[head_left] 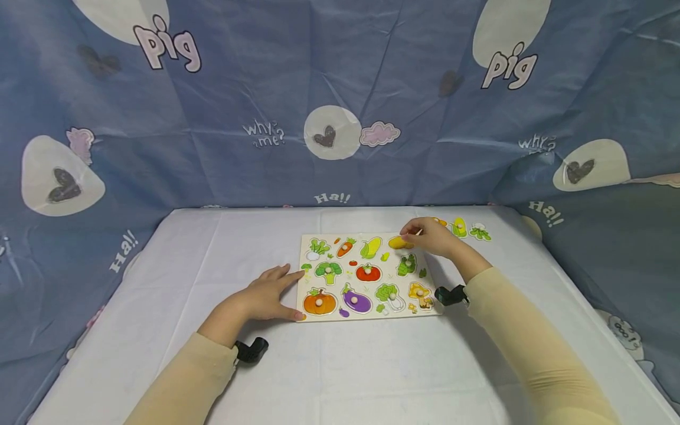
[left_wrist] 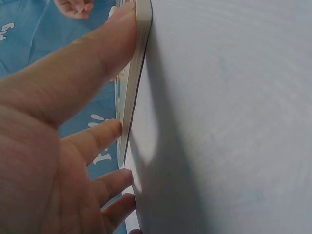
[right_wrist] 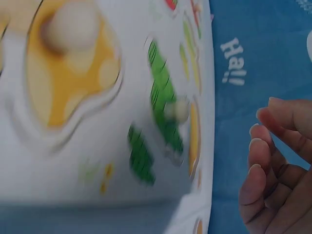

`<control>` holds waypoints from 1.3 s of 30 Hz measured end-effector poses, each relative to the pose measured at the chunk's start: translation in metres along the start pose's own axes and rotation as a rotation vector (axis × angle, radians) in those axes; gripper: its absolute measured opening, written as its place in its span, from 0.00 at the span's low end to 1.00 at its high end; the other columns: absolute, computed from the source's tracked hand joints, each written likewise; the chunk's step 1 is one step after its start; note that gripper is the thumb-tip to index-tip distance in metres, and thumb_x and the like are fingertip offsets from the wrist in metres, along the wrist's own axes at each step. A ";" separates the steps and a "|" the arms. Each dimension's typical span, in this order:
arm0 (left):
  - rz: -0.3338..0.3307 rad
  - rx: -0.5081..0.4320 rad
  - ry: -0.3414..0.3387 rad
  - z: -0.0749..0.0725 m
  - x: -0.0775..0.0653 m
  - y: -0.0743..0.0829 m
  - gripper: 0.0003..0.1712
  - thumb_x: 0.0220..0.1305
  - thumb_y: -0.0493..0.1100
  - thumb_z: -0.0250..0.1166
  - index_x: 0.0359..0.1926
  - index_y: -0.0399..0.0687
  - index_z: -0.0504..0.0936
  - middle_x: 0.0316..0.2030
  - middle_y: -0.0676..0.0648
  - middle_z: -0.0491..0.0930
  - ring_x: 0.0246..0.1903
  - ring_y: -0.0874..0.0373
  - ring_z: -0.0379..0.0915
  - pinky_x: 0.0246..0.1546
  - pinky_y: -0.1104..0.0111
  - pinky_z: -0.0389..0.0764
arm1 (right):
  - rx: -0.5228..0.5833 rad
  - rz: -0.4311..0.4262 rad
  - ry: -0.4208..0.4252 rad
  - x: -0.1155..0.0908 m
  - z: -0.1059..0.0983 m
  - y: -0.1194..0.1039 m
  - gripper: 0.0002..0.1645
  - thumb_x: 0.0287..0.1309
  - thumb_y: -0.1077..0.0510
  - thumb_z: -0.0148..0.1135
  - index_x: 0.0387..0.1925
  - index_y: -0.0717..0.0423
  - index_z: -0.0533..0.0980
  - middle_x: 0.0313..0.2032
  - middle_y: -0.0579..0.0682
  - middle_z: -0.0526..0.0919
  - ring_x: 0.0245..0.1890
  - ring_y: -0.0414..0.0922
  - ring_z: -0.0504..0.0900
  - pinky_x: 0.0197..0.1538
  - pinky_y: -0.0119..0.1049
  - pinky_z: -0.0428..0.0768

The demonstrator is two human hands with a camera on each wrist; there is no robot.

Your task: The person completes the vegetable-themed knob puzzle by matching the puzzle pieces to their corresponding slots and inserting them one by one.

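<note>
A wooden vegetable puzzle board (head_left: 347, 280) lies flat on the table, with knobbed pieces such as a tomato (head_left: 369, 273), an eggplant (head_left: 357, 300) and a pumpkin (head_left: 320, 302). My left hand (head_left: 265, 293) rests at its left side, fingers spread, with thumb on the near corner and index finger at the edge (left_wrist: 139, 63). My right hand (head_left: 432, 236) hovers over the far right corner, by the knobless yellow potato picture (head_left: 398, 242). Its loosely bent fingers (right_wrist: 259, 153) hold nothing in the right wrist view. Beside that picture is a corn picture (head_left: 371, 248), also knobless.
Behind the right hand, loose pieces lie on the white-covered table (head_left: 372, 372): a corn piece (head_left: 459, 228), a leafy white radish (head_left: 480, 232) and a partly hidden orange-yellow piece (head_left: 440, 221). A blue printed cloth (head_left: 345, 77) hangs behind the table.
</note>
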State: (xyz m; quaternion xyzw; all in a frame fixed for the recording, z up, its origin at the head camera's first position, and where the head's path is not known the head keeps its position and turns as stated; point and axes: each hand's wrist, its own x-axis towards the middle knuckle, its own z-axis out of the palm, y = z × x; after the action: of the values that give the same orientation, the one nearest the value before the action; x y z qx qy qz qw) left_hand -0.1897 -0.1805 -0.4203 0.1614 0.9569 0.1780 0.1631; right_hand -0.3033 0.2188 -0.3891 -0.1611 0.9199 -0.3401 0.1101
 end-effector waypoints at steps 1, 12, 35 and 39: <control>0.000 -0.001 0.000 0.000 0.000 0.000 0.60 0.46 0.68 0.76 0.77 0.55 0.61 0.77 0.35 0.50 0.75 0.34 0.43 0.68 0.34 0.53 | -0.007 -0.003 0.010 -0.001 -0.001 0.003 0.16 0.71 0.52 0.59 0.51 0.59 0.81 0.42 0.53 0.81 0.38 0.49 0.77 0.39 0.40 0.78; -0.002 -0.015 -0.002 -0.002 -0.003 0.002 0.60 0.46 0.66 0.76 0.77 0.55 0.61 0.77 0.35 0.50 0.74 0.33 0.43 0.68 0.34 0.53 | -0.029 0.034 0.103 -0.007 -0.016 0.033 0.15 0.71 0.55 0.59 0.51 0.60 0.81 0.45 0.56 0.81 0.42 0.51 0.77 0.41 0.41 0.78; -0.001 -0.019 -0.005 -0.001 -0.001 0.001 0.60 0.46 0.68 0.76 0.77 0.56 0.60 0.77 0.36 0.49 0.75 0.34 0.42 0.68 0.34 0.51 | 0.024 0.203 0.302 0.009 -0.028 0.077 0.16 0.72 0.56 0.56 0.53 0.63 0.78 0.49 0.63 0.76 0.40 0.52 0.75 0.42 0.41 0.75; -0.012 -0.023 -0.008 -0.002 -0.003 0.001 0.60 0.46 0.68 0.76 0.77 0.56 0.60 0.77 0.36 0.49 0.75 0.34 0.42 0.68 0.34 0.51 | 0.054 0.229 0.321 0.018 -0.025 0.079 0.17 0.72 0.55 0.57 0.53 0.63 0.77 0.50 0.63 0.76 0.42 0.52 0.74 0.42 0.40 0.75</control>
State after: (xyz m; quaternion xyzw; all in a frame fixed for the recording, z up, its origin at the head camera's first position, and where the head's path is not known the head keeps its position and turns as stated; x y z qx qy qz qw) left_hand -0.1878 -0.1811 -0.4179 0.1547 0.9550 0.1874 0.1700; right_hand -0.3448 0.2839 -0.4246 0.0036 0.9284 -0.3714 0.0043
